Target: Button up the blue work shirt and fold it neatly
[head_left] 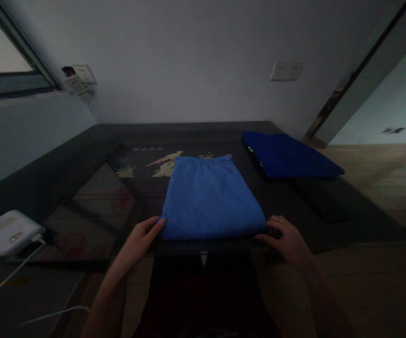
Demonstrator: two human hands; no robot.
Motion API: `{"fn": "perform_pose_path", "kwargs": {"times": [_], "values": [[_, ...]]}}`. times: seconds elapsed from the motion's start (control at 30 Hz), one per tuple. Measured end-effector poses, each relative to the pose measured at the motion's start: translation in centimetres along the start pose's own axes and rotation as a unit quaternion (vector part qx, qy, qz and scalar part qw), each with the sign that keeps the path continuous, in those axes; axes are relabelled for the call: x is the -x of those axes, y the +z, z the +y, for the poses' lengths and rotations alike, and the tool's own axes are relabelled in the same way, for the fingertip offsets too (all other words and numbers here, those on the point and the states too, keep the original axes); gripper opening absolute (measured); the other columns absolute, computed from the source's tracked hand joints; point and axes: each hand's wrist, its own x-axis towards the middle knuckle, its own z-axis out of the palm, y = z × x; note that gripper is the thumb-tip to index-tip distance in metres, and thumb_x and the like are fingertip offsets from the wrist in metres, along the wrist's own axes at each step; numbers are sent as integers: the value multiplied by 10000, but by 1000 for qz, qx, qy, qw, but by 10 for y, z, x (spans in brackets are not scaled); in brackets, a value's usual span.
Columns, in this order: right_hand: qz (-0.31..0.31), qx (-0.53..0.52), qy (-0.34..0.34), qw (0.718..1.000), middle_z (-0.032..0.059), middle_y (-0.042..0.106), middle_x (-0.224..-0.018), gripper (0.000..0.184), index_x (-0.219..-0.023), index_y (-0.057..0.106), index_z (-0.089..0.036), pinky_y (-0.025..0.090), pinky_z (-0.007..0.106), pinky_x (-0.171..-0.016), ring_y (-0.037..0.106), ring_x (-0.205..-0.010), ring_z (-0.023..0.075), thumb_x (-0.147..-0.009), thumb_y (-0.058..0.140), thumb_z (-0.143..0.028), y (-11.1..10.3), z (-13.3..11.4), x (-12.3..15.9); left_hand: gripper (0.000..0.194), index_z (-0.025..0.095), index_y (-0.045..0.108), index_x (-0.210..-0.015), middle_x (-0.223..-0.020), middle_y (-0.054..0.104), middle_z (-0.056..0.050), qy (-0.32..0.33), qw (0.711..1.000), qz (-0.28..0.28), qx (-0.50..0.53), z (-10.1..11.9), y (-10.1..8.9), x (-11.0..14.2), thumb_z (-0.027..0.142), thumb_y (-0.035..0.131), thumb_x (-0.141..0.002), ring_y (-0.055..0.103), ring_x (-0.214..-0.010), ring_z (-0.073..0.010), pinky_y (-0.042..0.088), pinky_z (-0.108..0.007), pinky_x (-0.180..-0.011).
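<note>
A light blue folded garment (212, 199), with a waistband along its far edge, lies flat on the dark table (139, 141). Its wider, folded edge faces me. My left hand (148, 233) is closed on the near left corner, thumb on top of the cloth. At the near right corner, my right hand (284, 236) pinches the fabric, its thumb low and its fingers curled. What lies under the cloth between the fingers is hidden.
A dark blue folded cloth (291, 155) lies at the right back. At the left edge sits a white device (11, 231) with a white cable (11, 276). Wall sockets (287, 71) are behind the table. A dark, flat object (321, 199) is dim at right.
</note>
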Motion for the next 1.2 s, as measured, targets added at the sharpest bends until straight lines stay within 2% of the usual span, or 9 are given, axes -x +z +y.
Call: {"fn": "perform_pose_path", "kwargs": {"times": [0.23, 0.5, 0.57, 0.67, 0.73, 0.83, 0.93, 1.03, 1.2], "values": [[30, 21, -14, 999, 5, 512, -560, 485, -512, 460, -239, 389, 325, -568, 494, -596, 189, -774, 534, -640, -2, -1, -4, 421, 162, 535, -614, -551, 469, 37, -1, 995, 94, -22, 2, 14, -1, 573, 581, -690, 432, -529, -109, 347, -195, -479], [19, 49, -21, 998, 16, 547, -582, 479, -529, 476, -237, 386, 335, -585, 507, -614, 198, -790, 517, -636, -8, 3, 4, 397, 186, 448, -560, -522, 414, 49, 8, 989, 118, -86, -1, 22, 8, 533, 558, -716, 423, -519, -105, 350, -201, -496], [15, 56, -12, 998, 24, 566, -606, 453, -550, 512, -242, 398, 341, -585, 521, -632, 208, -791, 519, -625, -10, 9, 10, 358, 185, 515, -664, -552, 469, 45, 9, 990, 100, -95, -4, 21, 11, 533, 577, -718, 494, -548, -130, 402, -223, -534], [26, 72, 10, 997, 39, 607, -666, 388, -611, 583, -254, 427, 363, -610, 551, -667, 226, -808, 512, -581, -20, 15, 20, 468, 189, 544, -1068, -714, 572, 19, 34, 983, 118, -136, -6, 15, 16, 499, 610, -724, 599, -706, -190, 488, -306, -685], [84, 87, 33, 992, 55, 630, -740, 336, -707, 623, -255, 451, 388, -652, 573, -706, 237, -835, 489, -535, -29, 10, 22, 557, 197, 497, -1207, -860, 579, -21, 82, 963, 175, -188, -1, 9, 17, 479, 608, -739, 601, -835, -218, 491, -370, -800], [191, 108, 35, 975, 105, 634, -949, 294, -945, 642, -240, 460, 436, -803, 587, -891, 267, -883, 442, -446, -37, -17, 13, 444, 198, 535, -1199, -1070, 529, -86, 160, 924, 242, -249, 17, 5, 10, 431, 532, -821, 545, -1023, -249, 444, -425, -933], [206, 101, -18, 973, 128, 608, -1092, 338, -1107, 616, -222, 440, 452, -911, 554, -1047, 273, -917, 399, -397, -25, -53, -12, 328, 201, 558, -1175, -1183, 517, -99, 238, 906, 202, -286, 34, 14, -5, 326, 448, -892, 505, -1126, -246, 408, -438, -999], [127, 93, -65, 985, 129, 587, -1204, 412, -1218, 570, -192, 437, 450, -959, 534, -1126, 262, -932, 378, -417, 4, -73, -39, 307, 211, 566, -1179, -1274, 526, -83, 300, 885, 88, -344, 36, 33, -21, 266, 420, -914, 469, -1214, -238, 332, -470, -1078], [-31, 165, -72, 983, 161, 480, -1373, 563, -1333, 489, -137, 359, 481, -1048, 410, -1292, 289, -930, 345, -503, 48, -56, -62, 393, 213, 501, -1304, -1401, 459, -98, 285, 850, 29, -442, 15, 53, -36, 304, 431, -928, 370, -1327, -255, 289, -492, -1106]]}}
